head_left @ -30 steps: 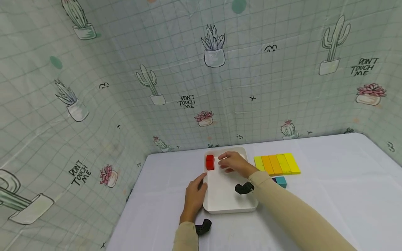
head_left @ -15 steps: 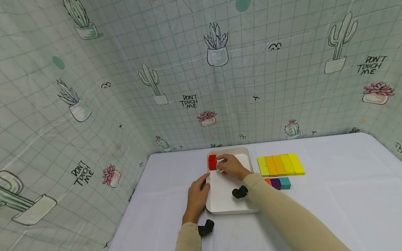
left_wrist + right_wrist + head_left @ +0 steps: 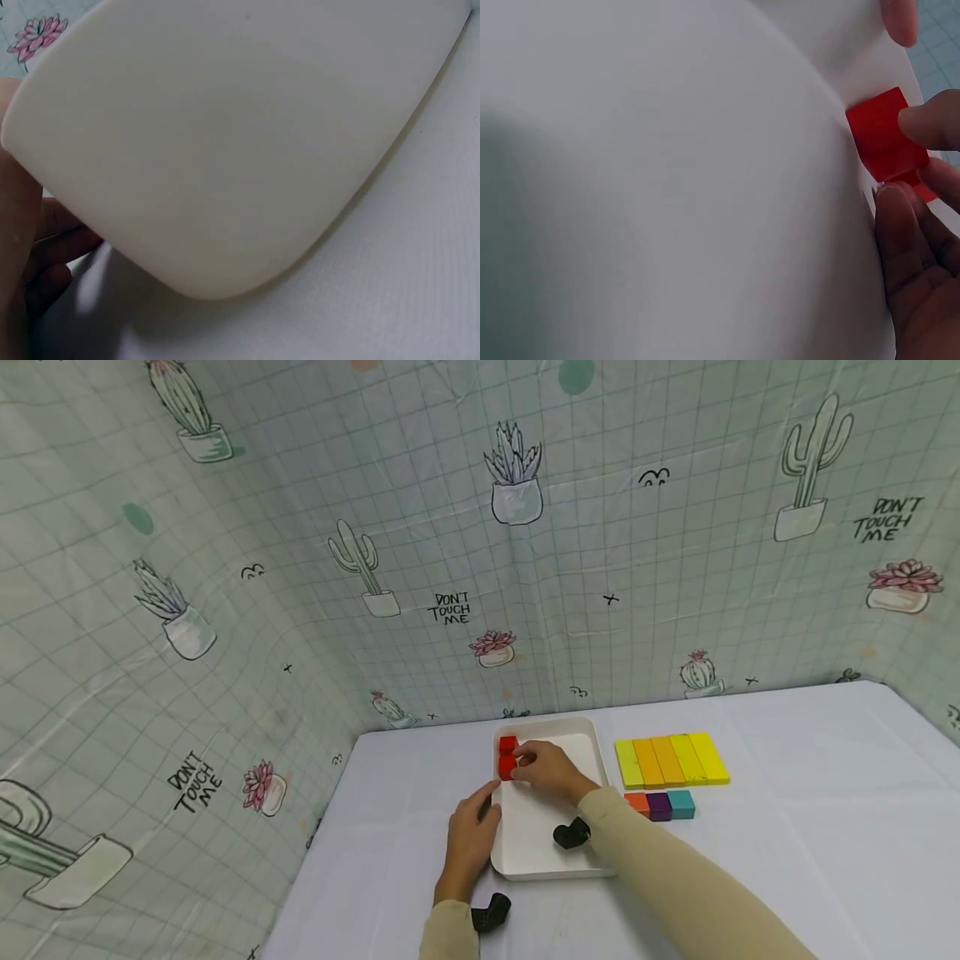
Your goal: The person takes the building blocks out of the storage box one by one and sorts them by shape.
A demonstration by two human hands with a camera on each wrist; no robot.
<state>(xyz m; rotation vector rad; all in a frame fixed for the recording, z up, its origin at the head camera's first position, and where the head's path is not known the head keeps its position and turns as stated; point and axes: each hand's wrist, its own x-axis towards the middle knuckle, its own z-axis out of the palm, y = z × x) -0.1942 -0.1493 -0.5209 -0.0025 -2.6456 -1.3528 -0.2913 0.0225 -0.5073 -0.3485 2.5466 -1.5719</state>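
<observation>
Inside a shallow white tray [image 3: 551, 870], two red blocks stand one behind the other along its left side. My right hand [image 3: 551, 771] pinches the nearer red block [image 3: 507, 767] between thumb and fingers; the right wrist view shows the fingers at the block's side. Just behind it is the farther red block [image 3: 507, 744]. My left hand [image 3: 471, 837] lies along the tray's left edge with relaxed fingers, the index fingertip at the rim. In the left wrist view, the tray's wall [image 3: 225, 150] covers part of that hand.
Right of the tray lies a row of yellow and orange flat bars [image 3: 671, 759]. Nearer are an orange block [image 3: 638, 802], a purple block [image 3: 659, 807] and a teal block [image 3: 681, 804]. A cactus-print cloth [image 3: 420, 560] hangs behind the white table [image 3: 817, 827].
My right hand has moved left to the red blocks and taken the nearer one, which has shifted slightly toward me from the farther one. The left hand stays at the tray's edge.
</observation>
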